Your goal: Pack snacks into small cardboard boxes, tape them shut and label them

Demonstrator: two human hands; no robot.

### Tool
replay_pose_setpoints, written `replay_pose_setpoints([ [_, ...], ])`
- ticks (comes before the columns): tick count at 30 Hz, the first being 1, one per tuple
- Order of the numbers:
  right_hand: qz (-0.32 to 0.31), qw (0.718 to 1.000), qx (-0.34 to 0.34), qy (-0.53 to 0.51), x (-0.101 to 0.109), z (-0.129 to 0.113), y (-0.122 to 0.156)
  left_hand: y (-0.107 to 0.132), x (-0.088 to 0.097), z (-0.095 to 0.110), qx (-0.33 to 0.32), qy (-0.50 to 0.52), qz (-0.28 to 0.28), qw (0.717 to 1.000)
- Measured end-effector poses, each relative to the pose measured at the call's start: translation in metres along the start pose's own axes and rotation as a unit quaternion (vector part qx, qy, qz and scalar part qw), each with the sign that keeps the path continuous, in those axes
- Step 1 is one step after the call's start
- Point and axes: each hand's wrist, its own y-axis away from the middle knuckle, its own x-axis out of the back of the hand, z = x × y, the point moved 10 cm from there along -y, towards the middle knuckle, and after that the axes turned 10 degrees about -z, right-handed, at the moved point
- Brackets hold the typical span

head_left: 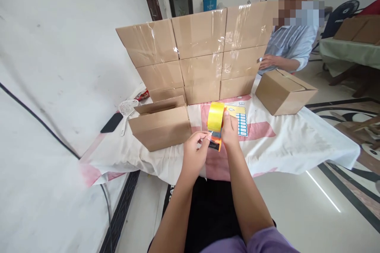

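Observation:
My right hand (pixel 230 128) is closed around the side of an orange and black tape dispenser (pixel 219 145), which carries a roll of yellow tape (pixel 215 116). My left hand (pixel 197 142) is in a pinch at the dispenser's near edge. A small whitish bit shows at its fingertips, too small to name for certain. Just left of my left hand stands a cardboard box (pixel 163 128) with its top flaps up. Partly behind my right hand lies a sheet of blue-framed labels (pixel 242 124) on the tablecloth (pixel 261 150).
A wall of stacked, taped cardboard boxes (pixel 202 35) stands at the table's back. A closed box (pixel 286 91) sits at the right, near another person's hand (pixel 268 62). At the left lie a white slotted ladle (pixel 128 108) and a black flat object (pixel 112 123).

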Motion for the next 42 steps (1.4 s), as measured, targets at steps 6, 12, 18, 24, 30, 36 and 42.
replay_pose_setpoints([
  [6,0.038,0.999,-0.028,0.011,0.015,0.012,0.0,0.012,-0.017,-0.034,0.135,0.127,-0.041,0.982],
  [12,0.059,0.995,-0.079,-0.021,0.035,0.035,-0.003,0.035,-0.03,-0.064,0.191,0.166,-0.07,0.965],
  [18,0.057,0.995,-0.079,-0.022,0.036,0.024,-0.002,0.038,-0.034,-0.074,0.21,0.175,-0.055,0.96],
  [24,0.042,0.998,-0.052,-0.004,0.035,0.019,0.001,0.038,-0.036,-0.075,0.2,0.169,-0.038,0.964],
  [30,0.045,0.998,-0.042,-0.005,0.034,0.012,0.003,0.04,-0.035,-0.073,0.212,0.174,-0.03,0.961],
  [36,0.043,0.998,-0.049,-0.002,0.034,0.004,0.004,0.037,-0.037,-0.073,0.204,0.174,-0.039,0.963],
  [42,0.029,0.998,-0.052,-0.036,0.026,0.0,0.004,0.036,-0.037,-0.076,0.2,0.195,-0.039,0.959],
])
